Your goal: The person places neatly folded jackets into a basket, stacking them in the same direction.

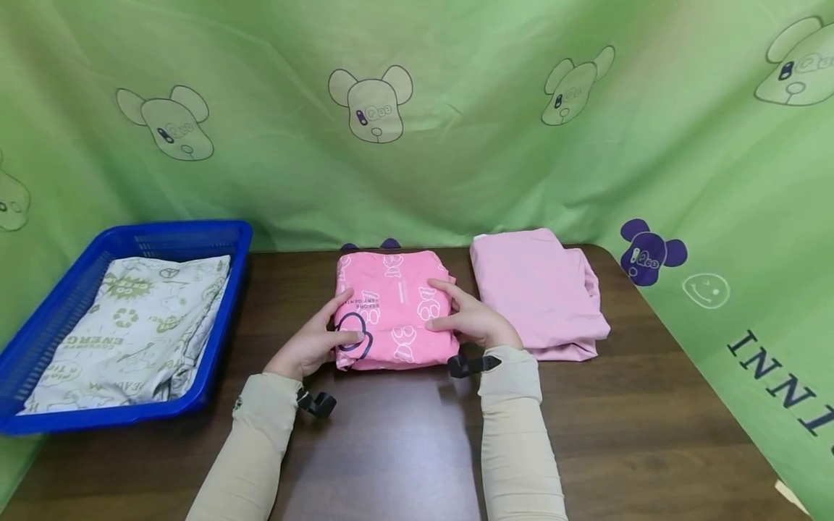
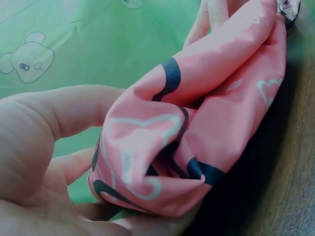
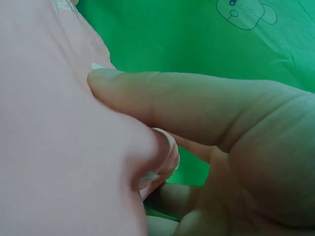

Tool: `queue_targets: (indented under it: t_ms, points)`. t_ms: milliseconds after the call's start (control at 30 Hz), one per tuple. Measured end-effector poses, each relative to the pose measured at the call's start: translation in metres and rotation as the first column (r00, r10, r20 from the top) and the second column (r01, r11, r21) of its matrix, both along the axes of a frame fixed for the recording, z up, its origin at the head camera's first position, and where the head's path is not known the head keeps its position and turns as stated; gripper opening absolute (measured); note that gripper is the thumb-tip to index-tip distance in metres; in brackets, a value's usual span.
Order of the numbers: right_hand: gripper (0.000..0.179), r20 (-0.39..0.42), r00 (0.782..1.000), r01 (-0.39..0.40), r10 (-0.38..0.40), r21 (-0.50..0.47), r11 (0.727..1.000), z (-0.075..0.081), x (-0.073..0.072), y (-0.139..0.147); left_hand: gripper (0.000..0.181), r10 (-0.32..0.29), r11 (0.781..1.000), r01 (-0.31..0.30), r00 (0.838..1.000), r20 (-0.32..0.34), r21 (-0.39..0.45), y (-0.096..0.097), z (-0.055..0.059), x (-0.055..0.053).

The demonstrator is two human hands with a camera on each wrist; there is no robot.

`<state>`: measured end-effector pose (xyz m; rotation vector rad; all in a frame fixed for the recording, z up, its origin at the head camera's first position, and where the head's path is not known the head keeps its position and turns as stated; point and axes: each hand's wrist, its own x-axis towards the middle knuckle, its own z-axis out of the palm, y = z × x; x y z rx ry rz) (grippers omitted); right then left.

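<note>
A folded bright pink cloth [image 1: 397, 311] with white bear outlines and dark lettering is between both hands over the middle of the table. My left hand [image 1: 311, 340] grips its left side, thumb on top and other fingers under the edge, as the left wrist view shows on the pink fabric [image 2: 142, 142]. At the right side, my right hand [image 1: 478, 318] pinches the folded edge, thumb above; in the right wrist view fingers show beneath the pink layers [image 3: 64, 137]. Just right of that hand lies a folded pale pink cloth [image 1: 534, 289].
On the left stands a blue plastic basket [image 1: 241, 289] holding a folded white cloth [image 1: 143, 325] with green print. The brown wooden table [image 1: 391, 449] ends at a green curtain [image 1: 469, 166] with bear drawings behind and at the right. Black straps sit at both wrists.
</note>
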<state>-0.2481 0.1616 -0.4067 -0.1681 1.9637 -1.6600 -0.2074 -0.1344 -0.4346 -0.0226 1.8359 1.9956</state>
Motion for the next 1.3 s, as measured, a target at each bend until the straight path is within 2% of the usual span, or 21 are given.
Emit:
queue_targets:
  t_ms: [267,533,900,1300]
  points:
    - [0.089,-0.078,0.997,-0.027,0.022,-0.061,0.998,0.002,0.003,-0.003,0.088,0.036,0.999,-0.036,0.999,-0.033,0.010,-0.002,0.002,0.003]
    - [0.090,-0.099,0.994,-0.046,0.038,-0.080,0.996,0.009,0.008,-0.006,0.091,0.054,0.996,-0.050,0.997,-0.049,0.071,-0.004,0.005,0.008]
    - [0.089,-0.145,0.989,-0.026,0.011,-0.099,0.995,0.017,0.010,-0.011,0.094,0.086,0.986,-0.072,0.992,-0.088,0.148,-0.007,0.017,0.011]
    - [0.088,-0.172,0.984,0.012,-0.036,-0.140,0.990,0.028,0.017,-0.023,0.097,0.129,0.985,-0.112,0.983,-0.130,0.133,-0.012,0.027,0.015]
